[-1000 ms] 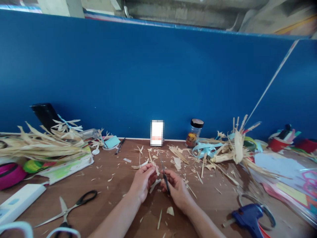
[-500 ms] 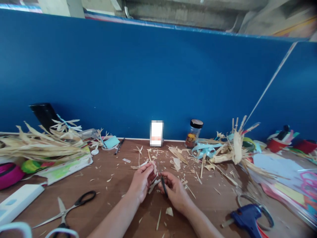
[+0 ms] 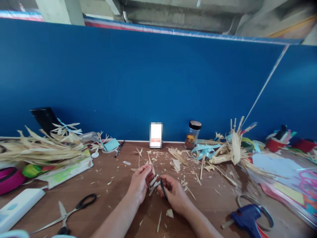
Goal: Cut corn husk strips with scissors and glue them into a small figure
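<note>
My left hand [image 3: 140,181] is closed in a pinch around a pale strip of dried corn husk [image 3: 153,169], which points up and away from the fingertips. Close by on the right, my right hand [image 3: 173,191] grips small dark scissors [image 3: 162,185], their thin tips angled up toward the strip. Fingers hide most of the handles. White strips [image 3: 154,185] show between the two hands, just above the tabletop; whether they are held or lying I cannot tell. Husk scraps [image 3: 177,164] litter the brown table [image 3: 111,205] beyond my hands.
Larger scissors [image 3: 64,215] lie spread at left, near a white power strip [image 3: 22,206] and a husk pile [image 3: 37,148]. A lidded jar [image 3: 192,135] and a bright blurred rectangle [image 3: 156,135] stand at the back. Right: light-blue ribbon [image 3: 205,151], blue glue gun [image 3: 247,216], tape roll [image 3: 267,219].
The husk piece in my left hand shows more as a narrow upright strip than before. The scissors have shifted slightly lower, away from it. The view has tilted a little upward.
</note>
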`<state>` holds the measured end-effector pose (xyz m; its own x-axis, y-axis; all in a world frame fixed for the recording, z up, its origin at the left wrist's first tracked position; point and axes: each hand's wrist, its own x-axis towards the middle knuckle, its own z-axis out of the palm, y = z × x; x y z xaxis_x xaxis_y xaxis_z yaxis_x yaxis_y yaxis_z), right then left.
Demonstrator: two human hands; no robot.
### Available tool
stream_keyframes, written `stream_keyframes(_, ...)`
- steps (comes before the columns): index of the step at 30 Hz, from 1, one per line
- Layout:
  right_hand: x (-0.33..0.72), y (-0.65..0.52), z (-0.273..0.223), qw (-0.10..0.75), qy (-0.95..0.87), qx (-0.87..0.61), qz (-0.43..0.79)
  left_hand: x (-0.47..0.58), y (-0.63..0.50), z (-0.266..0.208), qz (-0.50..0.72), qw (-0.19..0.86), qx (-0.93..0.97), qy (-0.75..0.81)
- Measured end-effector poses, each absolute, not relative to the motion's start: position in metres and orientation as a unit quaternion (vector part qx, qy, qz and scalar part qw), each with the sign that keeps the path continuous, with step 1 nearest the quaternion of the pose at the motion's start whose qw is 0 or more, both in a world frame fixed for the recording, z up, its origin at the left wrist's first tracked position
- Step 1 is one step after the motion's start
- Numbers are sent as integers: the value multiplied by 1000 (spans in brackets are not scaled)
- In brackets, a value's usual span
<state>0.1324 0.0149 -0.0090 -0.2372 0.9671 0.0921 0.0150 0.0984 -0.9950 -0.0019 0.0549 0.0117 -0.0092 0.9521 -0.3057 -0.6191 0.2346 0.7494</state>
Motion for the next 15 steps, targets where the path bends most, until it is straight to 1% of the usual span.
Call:
stream_keyframes(5, 132, 15, -10, 453, -590, -434, 509, -4, 57, 10, 608, 648, 217, 404)
stream_keyframes(10, 132, 14, -9, 441, -612, -450, 479, -4, 58, 8, 617, 649, 200, 397)
stream_keyframes(15, 132, 15, -13, 447, -594, -436, 508, -3, 59, 11, 617, 658, 197, 386)
